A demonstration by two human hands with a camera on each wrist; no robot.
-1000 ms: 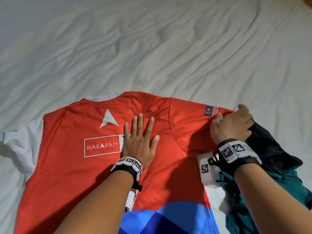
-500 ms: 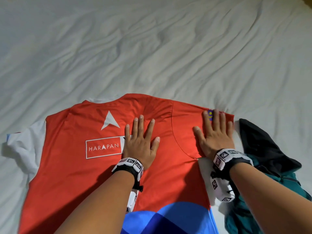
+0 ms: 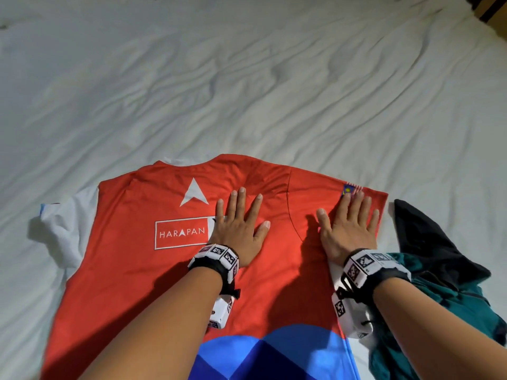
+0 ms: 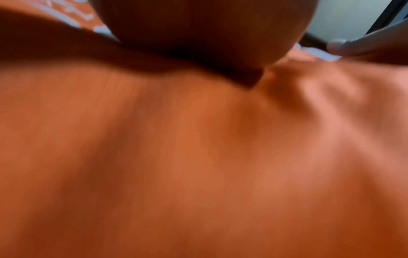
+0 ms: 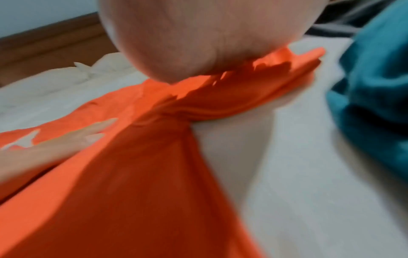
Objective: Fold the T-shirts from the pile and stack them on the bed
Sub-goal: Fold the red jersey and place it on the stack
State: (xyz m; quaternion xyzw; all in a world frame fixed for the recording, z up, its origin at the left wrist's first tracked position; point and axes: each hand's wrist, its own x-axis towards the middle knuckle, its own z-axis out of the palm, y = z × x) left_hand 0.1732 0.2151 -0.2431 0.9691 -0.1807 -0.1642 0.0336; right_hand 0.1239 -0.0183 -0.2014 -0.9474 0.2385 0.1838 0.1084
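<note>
A red T-shirt (image 3: 131, 283) with a white arrow, the word HARAPAN and a blue hem lies back-up on the white bed sheet (image 3: 247, 91). Its right sleeve is folded in over the body; the white left sleeve (image 3: 68, 229) still spreads out. My left hand (image 3: 238, 229) presses flat on the shirt's middle with straight fingers. My right hand (image 3: 348, 226) lies flat on the folded right sleeve, by a small flag patch (image 3: 349, 189). The left wrist view shows blurred red cloth (image 4: 198, 157); the right wrist view shows the folded red edge (image 5: 220, 104) under my palm.
A pile of dark and teal clothes (image 3: 439, 270) lies just right of the red shirt, beside my right forearm, teal cloth (image 5: 375, 87) in the right wrist view too. Wrinkled sheet stretches far ahead. A dark object (image 3: 491, 6) sits at the top right corner.
One second ago my right hand gripped the right sleeve's edge with curled fingers. It has since let go and flattened on the folded sleeve. The left hand stays pressed in place.
</note>
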